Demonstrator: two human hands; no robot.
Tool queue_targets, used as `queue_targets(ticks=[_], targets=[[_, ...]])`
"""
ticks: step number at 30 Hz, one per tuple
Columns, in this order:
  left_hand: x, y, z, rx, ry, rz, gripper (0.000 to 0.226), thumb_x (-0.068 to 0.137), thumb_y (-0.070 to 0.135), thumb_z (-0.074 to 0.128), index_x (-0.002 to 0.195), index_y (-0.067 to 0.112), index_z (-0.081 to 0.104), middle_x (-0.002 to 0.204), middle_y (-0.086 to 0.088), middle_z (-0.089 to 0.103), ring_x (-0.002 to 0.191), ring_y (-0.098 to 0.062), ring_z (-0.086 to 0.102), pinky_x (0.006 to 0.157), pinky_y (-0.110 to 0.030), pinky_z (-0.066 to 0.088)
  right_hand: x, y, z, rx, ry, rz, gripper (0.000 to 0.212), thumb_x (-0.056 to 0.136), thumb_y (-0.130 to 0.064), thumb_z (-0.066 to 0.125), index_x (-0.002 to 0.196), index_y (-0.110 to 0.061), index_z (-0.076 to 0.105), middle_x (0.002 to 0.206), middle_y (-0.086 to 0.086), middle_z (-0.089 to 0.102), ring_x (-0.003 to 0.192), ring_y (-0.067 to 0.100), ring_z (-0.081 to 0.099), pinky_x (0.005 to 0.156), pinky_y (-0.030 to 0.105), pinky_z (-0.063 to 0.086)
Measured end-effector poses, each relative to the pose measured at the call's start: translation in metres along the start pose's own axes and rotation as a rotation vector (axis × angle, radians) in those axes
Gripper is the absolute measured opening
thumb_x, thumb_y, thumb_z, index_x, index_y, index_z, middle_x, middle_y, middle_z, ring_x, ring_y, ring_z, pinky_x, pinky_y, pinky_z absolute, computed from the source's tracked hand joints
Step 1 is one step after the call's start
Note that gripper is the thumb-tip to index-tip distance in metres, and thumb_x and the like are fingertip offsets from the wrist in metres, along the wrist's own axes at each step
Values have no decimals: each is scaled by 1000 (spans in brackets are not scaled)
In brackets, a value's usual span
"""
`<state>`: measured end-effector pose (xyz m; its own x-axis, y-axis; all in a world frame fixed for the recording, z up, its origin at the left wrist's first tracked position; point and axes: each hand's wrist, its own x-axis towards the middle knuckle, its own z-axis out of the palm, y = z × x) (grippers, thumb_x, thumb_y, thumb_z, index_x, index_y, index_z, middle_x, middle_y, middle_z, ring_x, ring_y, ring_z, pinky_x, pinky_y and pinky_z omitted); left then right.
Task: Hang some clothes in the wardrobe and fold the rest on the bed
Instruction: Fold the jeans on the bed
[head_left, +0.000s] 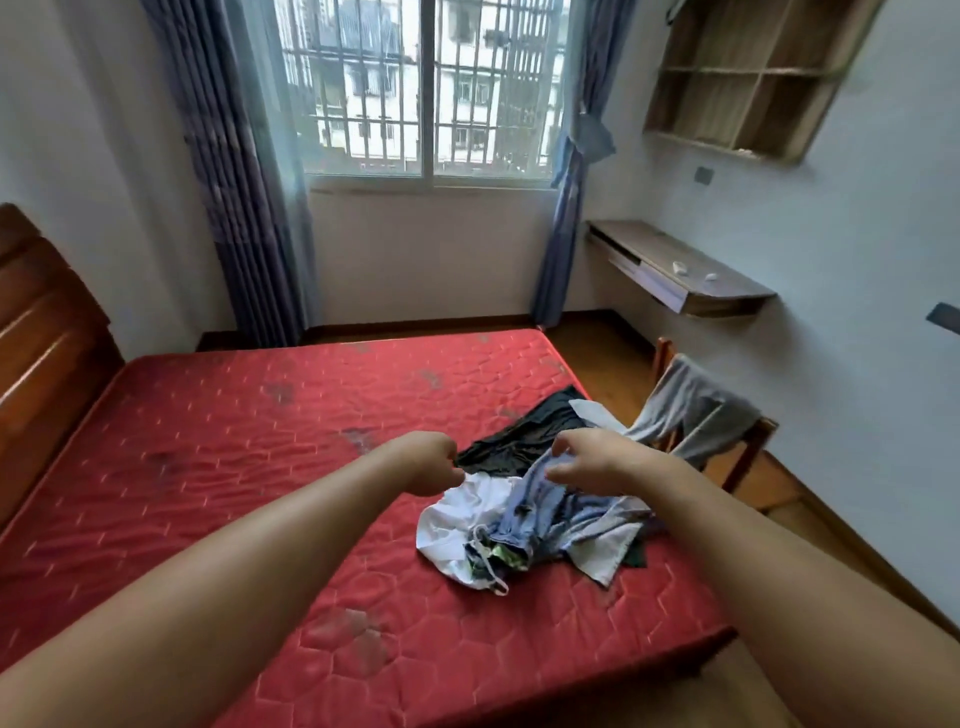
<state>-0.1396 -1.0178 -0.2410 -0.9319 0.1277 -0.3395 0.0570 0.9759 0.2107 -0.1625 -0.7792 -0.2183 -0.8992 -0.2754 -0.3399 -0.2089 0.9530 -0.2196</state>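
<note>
The red mattress (208, 441) is carrying the clothes pile toward its four o'clock corner, and nothing there is looking folded yet. The left hand (428, 462) is hovering at the pile's ten o'clock edge with its fingers curled in. Whether it is gripping the white garment (462, 519) just under it, I cannot tell. A black garment (519, 431) is lying flat at the pile's twelve o'clock. The right hand (592, 462) is pinching a raised fold of the blue garment (550, 514) between thumb and fingertips. To do this pick well, I judge the pinch should be shifting to a seam, collar or waistband. The left hand should be taking a matching point, so the piece is lifting clear instead of dragging the tangled cords and white cloth along. At the pile's two o'clock a grey garment (691, 410) is draping over a wooden chair (763, 431). No wardrobe is showing.
</note>
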Motion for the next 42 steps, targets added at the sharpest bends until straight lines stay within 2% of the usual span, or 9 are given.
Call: queue_targets(ticks=[4,9,15,20,25,29,35,38,42], targets=[[45,38,5,-25,-19,9,47,98,41,54,134,11,59,133,-9,63,120,-30,59,102,-42,49,22,54,-9,-20,-33,-2,49,90,-50,61,128,-19,62,125,5,66,110,24,61,94,36,52],[93,55,7,-14,-49,5,46,98,41,53,134,14,58,134,-7,62,120,-29,58,101,-43,49,63,91,-12,-21,-64,4,49,91,-51,61,128,-18,60,118,5,67,102,22,62,91,36,52],[164,32,17,-2,-97,22,48,97,37,53,139,14,55,137,-8,61,123,-29,57,102,-43,48,130,110,-3,-24,-129,61,39,91,-46,61,116,-16,64,116,4,68,104,23,62,95,40,51],[235,3,35,9,-147,13,49,97,37,55,140,13,53,140,-7,58,125,-29,55,102,-42,48,188,120,22,-15,-167,113,39,91,-43,58,123,-20,60,124,5,65,114,26,60,91,36,50],[294,-10,70,14,-231,-6,49,96,36,54,140,14,53,140,-7,58,124,-29,55,100,-41,49,239,141,65,-14,-285,140,40,91,-43,57,124,-20,58,127,5,64,111,25,61,91,39,52],[340,-12,103,-9,-282,-31,46,95,36,53,137,17,53,135,-10,58,115,-31,58,94,-43,52,286,159,101,-11,-345,144,42,91,-42,58,126,-19,57,129,7,64,117,28,59,93,38,50],[399,-16,174,-57,-336,-92,50,95,47,51,139,23,51,139,-7,50,119,-32,55,94,-45,49,357,174,185,-91,-478,64,39,91,-42,58,122,-18,57,129,16,58,120,34,56,94,39,48],[422,-21,224,-34,-353,-104,41,96,39,52,133,23,55,133,-7,51,114,-31,57,80,-39,43,383,177,242,-118,-540,40,38,91,-42,56,124,-21,57,131,16,50,124,37,51,102,43,46],[441,-26,288,-68,-410,-88,37,93,29,53,129,20,56,129,-13,50,115,-36,57,87,-43,48,403,179,321,-151,-613,18,41,92,-46,55,130,-32,54,140,12,38,134,36,38,107,49,41]])
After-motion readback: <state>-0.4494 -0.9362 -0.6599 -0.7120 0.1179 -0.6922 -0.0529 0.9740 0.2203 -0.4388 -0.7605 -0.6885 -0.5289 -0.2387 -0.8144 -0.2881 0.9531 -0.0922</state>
